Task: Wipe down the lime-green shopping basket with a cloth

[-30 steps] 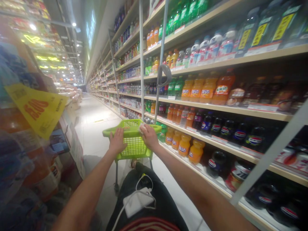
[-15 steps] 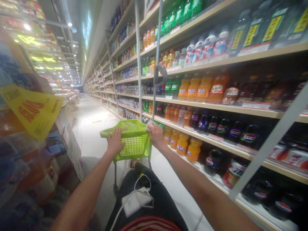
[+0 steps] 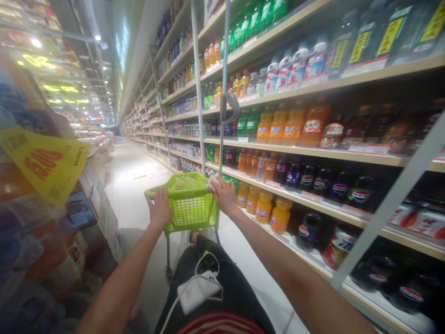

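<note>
A lime-green shopping cart (image 3: 189, 208) stands in the aisle just ahead of me. My left hand (image 3: 160, 208) rests on the near left corner of its rim, fingers curled over the edge. The near right corner is gripped by my right hand (image 3: 224, 195), which also holds something small and white against the rim. A tall grey pole (image 3: 223, 88) with a looped handle rises from the cart's far side. Nothing shows inside the basket apart from a small flat item near its far edge.
Long shelves (image 3: 313, 153) of soft-drink bottles line the right side, very close to the cart. On the left are stacked goods with a yellow price sign (image 3: 45, 162). The tiled aisle (image 3: 128, 181) runs straight ahead. A white power bank with cable (image 3: 198, 290) lies on my lap.
The cart and both hands have drifted slightly left and forward along the shelves. My left hand has shifted a little lower on the rim.
</note>
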Tool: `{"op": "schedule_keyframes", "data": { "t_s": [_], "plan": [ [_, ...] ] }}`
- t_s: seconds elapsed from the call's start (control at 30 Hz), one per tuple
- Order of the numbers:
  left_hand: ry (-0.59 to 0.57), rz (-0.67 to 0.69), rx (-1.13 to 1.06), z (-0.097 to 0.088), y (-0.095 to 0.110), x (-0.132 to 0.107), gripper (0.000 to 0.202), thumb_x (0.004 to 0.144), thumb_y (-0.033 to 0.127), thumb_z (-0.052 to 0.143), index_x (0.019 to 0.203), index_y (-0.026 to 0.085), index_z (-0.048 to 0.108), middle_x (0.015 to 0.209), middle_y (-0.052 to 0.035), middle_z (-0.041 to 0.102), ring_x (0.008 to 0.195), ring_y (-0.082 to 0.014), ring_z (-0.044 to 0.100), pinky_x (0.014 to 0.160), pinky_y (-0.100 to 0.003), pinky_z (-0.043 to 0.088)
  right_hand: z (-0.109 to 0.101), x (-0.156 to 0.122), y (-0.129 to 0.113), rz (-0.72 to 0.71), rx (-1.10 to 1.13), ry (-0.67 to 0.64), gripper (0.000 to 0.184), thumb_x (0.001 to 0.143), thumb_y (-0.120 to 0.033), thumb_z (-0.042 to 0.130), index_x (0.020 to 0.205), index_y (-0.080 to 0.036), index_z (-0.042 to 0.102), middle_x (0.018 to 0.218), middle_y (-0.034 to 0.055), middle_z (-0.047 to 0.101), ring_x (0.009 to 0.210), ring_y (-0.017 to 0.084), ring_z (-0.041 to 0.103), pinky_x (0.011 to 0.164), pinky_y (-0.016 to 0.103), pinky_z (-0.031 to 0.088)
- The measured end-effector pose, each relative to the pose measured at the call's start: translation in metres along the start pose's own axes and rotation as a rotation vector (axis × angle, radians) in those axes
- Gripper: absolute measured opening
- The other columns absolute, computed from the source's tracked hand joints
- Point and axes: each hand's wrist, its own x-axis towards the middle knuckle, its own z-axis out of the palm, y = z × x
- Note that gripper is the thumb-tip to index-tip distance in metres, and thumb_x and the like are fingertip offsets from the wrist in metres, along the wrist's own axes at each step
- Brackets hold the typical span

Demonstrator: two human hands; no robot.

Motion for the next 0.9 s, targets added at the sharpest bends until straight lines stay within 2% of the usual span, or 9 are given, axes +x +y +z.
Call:
{"op": "schedule_keyframes", "data": {
  "t_s": [0.13, 0.27, 0.33, 0.43, 0.53, 0.67, 0.8, 0.9],
  "plan": [
    [0.002, -0.025, 0.017, 0.000, 0.005, -0.001, 0.071, 0.071, 0.021, 0.042, 0.138, 0.006, 0.025, 0.146, -0.0152, 0.022, 0.136, -0.0292, 0.013, 0.106, -0.059, 0.008, 0.004, 0.001, -0.026, -0.039, 0.069, -0.038, 0.040, 0.082, -0.019, 0.047, 0.122, -0.020, 0.051, 0.134, 0.0125, 0.043, 0.124, 0.028, 0.036, 0.099, 0.048, 0.027],
    [0.013, 0.002, 0.037, 0.000, 0.005, -0.002, 0.071, 0.071, 0.021, 0.042, 0.138, 0.006, 0.025, 0.146, -0.0149, 0.023, 0.136, -0.0289, 0.013, 0.106, -0.059, 0.007, 0.013, 0.006, -0.065, -0.198, 0.110, -0.060, 0.046, 0.082, -0.022, 0.049, 0.127, -0.022, 0.045, 0.141, 0.0105, 0.035, 0.129, 0.028, 0.028, 0.100, 0.049, 0.026],
    [0.022, 0.010, 0.037, 0.000, 0.004, -0.003, 0.070, 0.071, 0.020, 0.042, 0.137, 0.005, 0.026, 0.146, -0.0146, 0.023, 0.136, -0.0288, 0.014, 0.106, -0.060, 0.007, 0.016, 0.009, -0.074, -0.254, 0.098, -0.072, 0.048, 0.081, -0.022, 0.052, 0.128, -0.024, 0.044, 0.143, 0.0100, 0.032, 0.131, 0.029, 0.024, 0.100, 0.053, 0.024],
    [0.023, 0.015, 0.023, 0.000, 0.002, -0.005, 0.069, 0.071, 0.019, 0.041, 0.137, 0.006, 0.026, 0.146, -0.0135, 0.023, 0.136, -0.0280, 0.014, 0.106, -0.060, 0.007, 0.017, 0.011, -0.068, -0.269, 0.073, -0.083, 0.048, 0.081, -0.023, 0.053, 0.128, -0.025, 0.044, 0.142, 0.0094, 0.034, 0.130, 0.029, 0.028, 0.100, 0.056, 0.022],
    [0.024, 0.031, 0.001, -0.002, 0.000, -0.007, 0.067, 0.073, 0.020, 0.040, 0.138, 0.010, 0.026, 0.146, -0.0118, 0.025, 0.136, -0.0261, 0.016, 0.107, -0.058, 0.006, 0.015, 0.010, -0.045, -0.231, 0.057, -0.075, 0.044, 0.083, -0.021, 0.050, 0.126, -0.026, 0.046, 0.138, 0.0086, 0.040, 0.126, 0.027, 0.034, 0.101, 0.055, 0.024],
    [0.032, 0.060, -0.036, -0.004, -0.011, -0.004, 0.063, 0.076, 0.025, 0.041, 0.137, 0.013, 0.029, 0.145, -0.0109, 0.028, 0.135, -0.0260, 0.019, 0.107, -0.057, 0.005, 0.015, 0.006, -0.019, -0.149, 0.072, -0.030, 0.045, 0.082, -0.016, 0.048, 0.126, -0.021, 0.047, 0.136, 0.0121, 0.042, 0.124, 0.026, 0.037, 0.100, 0.050, 0.029],
    [0.048, -0.066, -0.064, 0.001, -0.030, 0.007, 0.063, 0.077, 0.032, 0.042, 0.136, 0.012, 0.030, 0.145, -0.0138, 0.027, 0.134, -0.0285, 0.020, 0.106, -0.060, 0.010, 0.028, 0.006, -0.020, -0.153, 0.143, 0.053, 0.043, 0.082, -0.013, 0.043, 0.124, -0.019, 0.049, 0.135, 0.0113, 0.043, 0.126, 0.024, 0.035, 0.102, 0.045, 0.029],
    [0.043, -0.106, -0.072, 0.007, -0.041, 0.015, 0.063, 0.078, 0.034, 0.043, 0.135, 0.012, 0.031, 0.142, -0.0140, 0.033, 0.133, -0.0282, 0.023, 0.105, -0.061, 0.010, 0.039, 0.011, -0.027, -0.154, 0.180, 0.076, 0.044, 0.081, -0.012, 0.042, 0.123, -0.019, 0.049, 0.135, 0.0106, 0.043, 0.127, 0.023, 0.033, 0.103, 0.045, 0.028]
  ]
}}
